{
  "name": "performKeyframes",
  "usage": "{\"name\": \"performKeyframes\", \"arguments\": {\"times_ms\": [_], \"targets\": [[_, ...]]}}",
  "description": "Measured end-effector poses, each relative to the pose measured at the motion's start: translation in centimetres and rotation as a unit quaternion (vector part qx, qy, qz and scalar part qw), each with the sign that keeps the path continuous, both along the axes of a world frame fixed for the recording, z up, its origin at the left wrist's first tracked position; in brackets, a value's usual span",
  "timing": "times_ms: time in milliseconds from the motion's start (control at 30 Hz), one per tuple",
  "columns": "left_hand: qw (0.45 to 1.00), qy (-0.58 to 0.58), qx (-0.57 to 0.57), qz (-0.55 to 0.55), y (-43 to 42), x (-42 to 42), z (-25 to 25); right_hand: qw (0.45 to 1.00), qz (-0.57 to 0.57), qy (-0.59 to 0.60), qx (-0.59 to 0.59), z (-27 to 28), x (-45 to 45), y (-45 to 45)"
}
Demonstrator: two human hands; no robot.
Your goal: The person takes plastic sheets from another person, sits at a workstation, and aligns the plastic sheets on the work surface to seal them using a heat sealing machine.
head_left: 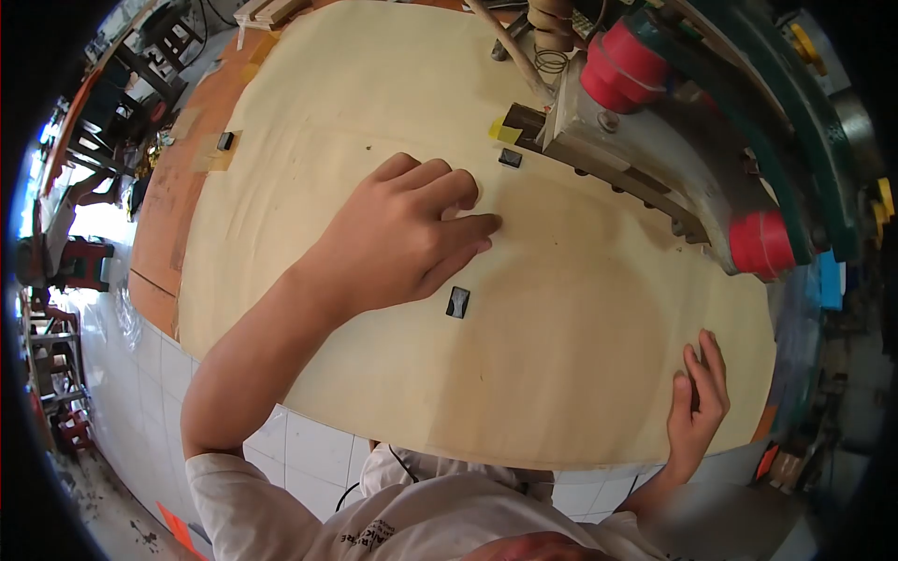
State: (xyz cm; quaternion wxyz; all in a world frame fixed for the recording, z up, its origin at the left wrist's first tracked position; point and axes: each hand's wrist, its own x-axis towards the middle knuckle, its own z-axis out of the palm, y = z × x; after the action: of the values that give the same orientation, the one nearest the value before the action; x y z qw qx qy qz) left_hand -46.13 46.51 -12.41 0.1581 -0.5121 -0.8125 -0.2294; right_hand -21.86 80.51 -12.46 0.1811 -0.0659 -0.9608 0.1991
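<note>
My left hand (412,229) is over the middle of the cream sheet (309,196), with its outer fingers curled and its index finger and thumb drawn close together. Whatever might be between those fingertips is too small or hidden to make out. Just below that hand lies a small black rectangular piece (457,302) with a pale mark on top. Another small black piece (510,158) sits above and to the right, by the machine. At the right edge of the sheet, my right hand (702,397) is open, its fingers loosely bent and the thumb apart.
A heavy machine (636,150) with red cylindrical parts and a dark green frame stands at the upper right. A third small black piece (225,141) rests on tape at the left. An orange-brown board edge (168,224) shows under the sheet; stools stand at the far left.
</note>
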Motion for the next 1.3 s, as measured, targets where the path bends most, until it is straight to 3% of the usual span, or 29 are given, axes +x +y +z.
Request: {"name": "performKeyframes", "arguments": {"times_ms": [1300], "targets": [[0.999,-0.027,0.006,0.022,1.1,1.1,0.6,0.998,-0.009,0.023,-0.054,0.2,0.3,0.3]]}}
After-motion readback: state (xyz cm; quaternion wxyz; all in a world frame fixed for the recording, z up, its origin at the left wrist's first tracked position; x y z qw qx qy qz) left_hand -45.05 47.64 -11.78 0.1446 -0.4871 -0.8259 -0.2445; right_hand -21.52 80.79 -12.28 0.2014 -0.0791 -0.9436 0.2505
